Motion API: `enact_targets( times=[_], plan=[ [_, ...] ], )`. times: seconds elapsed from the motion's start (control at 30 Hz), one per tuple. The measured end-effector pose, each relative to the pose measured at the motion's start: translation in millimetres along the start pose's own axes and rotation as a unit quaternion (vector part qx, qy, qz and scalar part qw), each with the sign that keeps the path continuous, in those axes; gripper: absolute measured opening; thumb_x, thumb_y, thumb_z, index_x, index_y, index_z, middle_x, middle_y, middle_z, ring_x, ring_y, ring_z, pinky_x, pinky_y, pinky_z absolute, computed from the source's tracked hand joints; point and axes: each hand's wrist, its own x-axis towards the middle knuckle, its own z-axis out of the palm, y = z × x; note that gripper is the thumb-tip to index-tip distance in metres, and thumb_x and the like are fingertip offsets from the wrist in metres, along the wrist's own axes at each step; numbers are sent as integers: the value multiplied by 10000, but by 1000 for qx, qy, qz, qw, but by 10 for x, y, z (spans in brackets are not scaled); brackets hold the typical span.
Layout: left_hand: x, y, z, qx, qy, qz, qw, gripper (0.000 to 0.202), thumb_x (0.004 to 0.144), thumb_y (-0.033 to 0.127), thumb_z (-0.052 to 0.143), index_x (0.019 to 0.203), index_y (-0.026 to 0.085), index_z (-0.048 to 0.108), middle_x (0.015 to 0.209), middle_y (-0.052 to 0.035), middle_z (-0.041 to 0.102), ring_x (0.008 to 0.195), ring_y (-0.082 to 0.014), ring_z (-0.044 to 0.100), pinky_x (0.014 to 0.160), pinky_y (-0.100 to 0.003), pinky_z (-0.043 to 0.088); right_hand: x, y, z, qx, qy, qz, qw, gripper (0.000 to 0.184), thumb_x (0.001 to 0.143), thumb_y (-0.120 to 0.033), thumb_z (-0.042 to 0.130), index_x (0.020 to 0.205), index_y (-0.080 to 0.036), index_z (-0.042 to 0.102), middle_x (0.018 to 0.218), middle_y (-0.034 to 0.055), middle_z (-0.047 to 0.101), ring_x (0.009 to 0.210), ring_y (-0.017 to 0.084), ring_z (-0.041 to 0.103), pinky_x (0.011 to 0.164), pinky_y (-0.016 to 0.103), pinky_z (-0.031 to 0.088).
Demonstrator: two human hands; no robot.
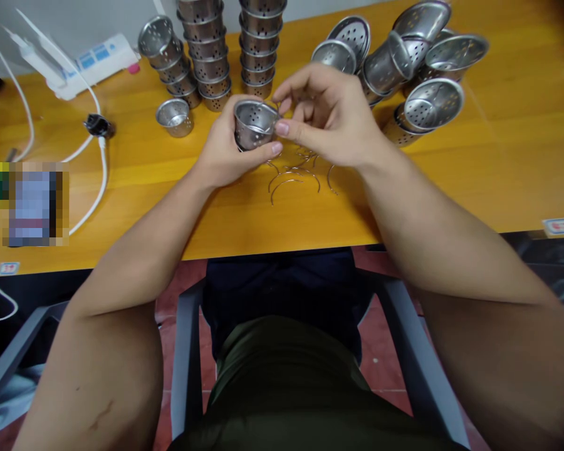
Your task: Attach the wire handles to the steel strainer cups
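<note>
My left hand (pixel 225 150) is wrapped round a small perforated steel cup (pixel 254 124), held just above the yellow table (pixel 498 169). Fingers of my right hand (pixel 329 116) pinch at the cup's rim from the right; a thin wire piece seems to be between them, though it is too small to be sure. Several curved wire handles (pixel 294 175) lie on the table right under my hands.
Stacks of the same cups (pixel 209 53) stand at the back, one single cup (pixel 175 116) to the left, and a loose heap of cups (pixel 418 69) at the back right. A white power strip (pixel 94 62) and white cable (pixel 101 181) lie on the left.
</note>
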Motion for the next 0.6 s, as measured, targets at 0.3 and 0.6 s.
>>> enact_targets(
  times=[0.3, 0.6],
  plan=[
    [-7, -46, 7, -25, 8, 15, 1000, 849, 670, 851, 1246, 1305, 465, 836, 1304, -54, 921, 1269, -508, 880, 1149, -788, 754, -72, 98, -34, -130, -98, 16, 986, 439, 1134, -660, 1047, 1415, -338, 948, 1528, 109, 771, 1002, 269, 736, 925, 462, 701],
    [91, -298, -75, -20, 31, 42, 998, 884, 662, 755, 1168, 1464, 668, 808, 1388, 2, 906, 1420, -551, 807, 1161, -901, 665, 9, 56, -421, -301, 123, -88, 942, 292, 1234, -568, 953, 1314, -287, 958, 1466, 155, 799, 1223, 372, 789, 968, 513, 706]
  ],
)
